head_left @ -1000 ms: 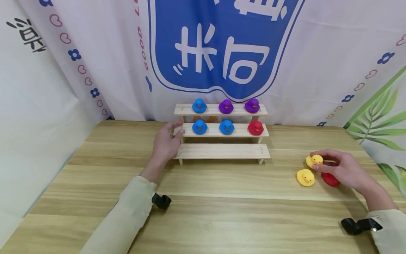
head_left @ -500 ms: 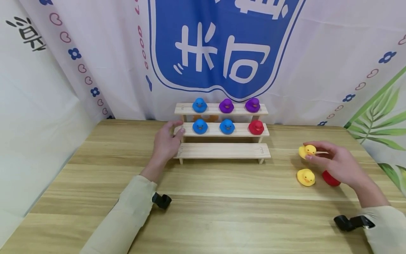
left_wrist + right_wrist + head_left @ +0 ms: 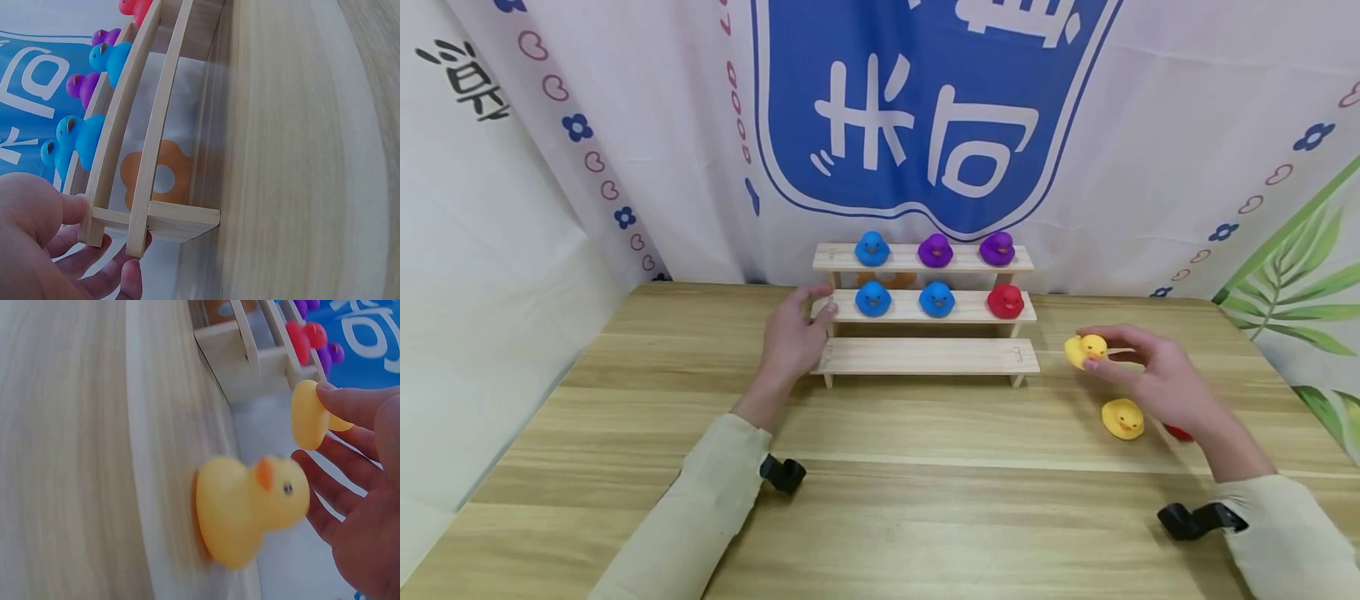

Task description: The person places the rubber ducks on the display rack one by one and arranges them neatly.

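Note:
A three-tier wooden display stand (image 3: 925,357) stands near the back of the table. My left hand (image 3: 797,329) grips its left end; in the left wrist view the thumb lies on the middle board's end, with fingers (image 3: 94,253) beneath the boards. My right hand (image 3: 1157,379) pinches a yellow rubber duck (image 3: 1086,350) between thumb and fingers, above the table and just right of the bottom tier. A second yellow rubber duck (image 3: 1123,419) sits on the table below that hand. Behind the right wrist, a red rubber duck (image 3: 1180,432) is mostly hidden.
On the top tier sit a blue duck (image 3: 872,248) and two purple ducks (image 3: 936,250). The middle tier carries two blue ducks (image 3: 873,298) and a red duck (image 3: 1006,302). A printed curtain (image 3: 700,150) hangs close behind the stand.
My right hand has lifted the yellow rubber duck and carried it left toward the stand. The left hand has stayed on the stand's end.

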A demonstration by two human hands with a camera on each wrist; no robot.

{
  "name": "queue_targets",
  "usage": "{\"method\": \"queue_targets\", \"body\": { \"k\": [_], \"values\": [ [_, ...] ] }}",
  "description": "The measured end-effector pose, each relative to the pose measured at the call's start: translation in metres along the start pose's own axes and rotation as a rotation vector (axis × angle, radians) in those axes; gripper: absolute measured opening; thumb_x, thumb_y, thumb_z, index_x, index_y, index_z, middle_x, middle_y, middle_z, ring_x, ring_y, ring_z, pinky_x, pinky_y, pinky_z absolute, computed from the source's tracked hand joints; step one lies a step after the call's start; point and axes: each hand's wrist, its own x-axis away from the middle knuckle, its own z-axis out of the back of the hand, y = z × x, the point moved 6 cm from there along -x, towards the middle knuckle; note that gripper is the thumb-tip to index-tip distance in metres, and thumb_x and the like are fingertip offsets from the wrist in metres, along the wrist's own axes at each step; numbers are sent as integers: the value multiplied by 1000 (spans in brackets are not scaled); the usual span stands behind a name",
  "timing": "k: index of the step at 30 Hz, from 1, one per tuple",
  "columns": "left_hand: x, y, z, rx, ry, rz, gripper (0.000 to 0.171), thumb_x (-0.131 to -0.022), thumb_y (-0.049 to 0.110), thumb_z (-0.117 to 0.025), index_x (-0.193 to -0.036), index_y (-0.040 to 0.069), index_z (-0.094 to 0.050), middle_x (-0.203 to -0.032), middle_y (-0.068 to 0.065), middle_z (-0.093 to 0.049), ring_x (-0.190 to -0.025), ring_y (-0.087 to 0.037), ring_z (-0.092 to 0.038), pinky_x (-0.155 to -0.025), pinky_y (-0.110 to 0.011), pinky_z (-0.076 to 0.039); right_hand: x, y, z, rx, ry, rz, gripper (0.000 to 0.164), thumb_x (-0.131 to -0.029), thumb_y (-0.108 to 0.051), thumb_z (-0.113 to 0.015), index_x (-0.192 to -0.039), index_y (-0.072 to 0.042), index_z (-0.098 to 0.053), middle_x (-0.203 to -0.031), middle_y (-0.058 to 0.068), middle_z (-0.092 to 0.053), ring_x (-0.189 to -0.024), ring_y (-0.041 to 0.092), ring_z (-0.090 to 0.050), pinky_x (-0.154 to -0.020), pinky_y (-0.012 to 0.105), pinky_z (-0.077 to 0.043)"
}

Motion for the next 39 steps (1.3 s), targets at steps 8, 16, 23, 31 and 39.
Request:
{"method": "queue_targets", "body": {
  "k": [8, 16, 23, 31, 39],
  "values": [
    [0, 0, -1, 11, -14, 18, 40, -112, 30, -56, -151, 22, -57, -132, -11, -67, -52, -13, -49, -46, -25, -41, -3, -30, -14, -12, 4, 84, 47, -103, -36, -71, -145, -17, -63, -142, 12, -67, -126, 35, -62, -89, 8, -48],
    [0, 1, 0, 17, -16, 23, 41, -112, 31, -55, -152, 22, -56, -128, -10, -68, -51, -13, -49, -45, -25, -40, -6, -60, -28, -4, 64, 250, 40, -100, -26, -77, -139, -18, -69, -137, 5, -71, -118, 13, -62, -94, 8, -48],
    [0, 1, 0, 24, -16, 26, 41, -111, 29, -56, -151, 22, -57, -126, -11, -68, -51, -12, -47, -45, -25, -40, -12, -83, -45, -45, 46, 308, 41, -98, -23, -79, -138, -18, -70, -138, 2, -71, -124, 17, -64, -98, 17, -53],
    [1, 1, 0, 16, -15, 19, 40, -111, 30, -56, -151, 22, -57, -135, -11, -66, -51, -13, -46, -46, -25, -40, -20, -106, -64, -55, 24, 406, 40, -96, -16, -80, -135, -14, -71, -133, 3, -74, -117, 16, -66, -95, 46, -63],
    [1, 1, 0, 18, -13, 8, 40, -111, 29, -56, -151, 20, -57, -145, -11, -62, -52, -12, -49, -46, -24, -41, -30, -130, -87, -93, -45, 454, 41, -97, -18, -80, -137, -15, -70, -137, 2, -73, -125, 21, -67, -96, 42, -62]
  ]
}}
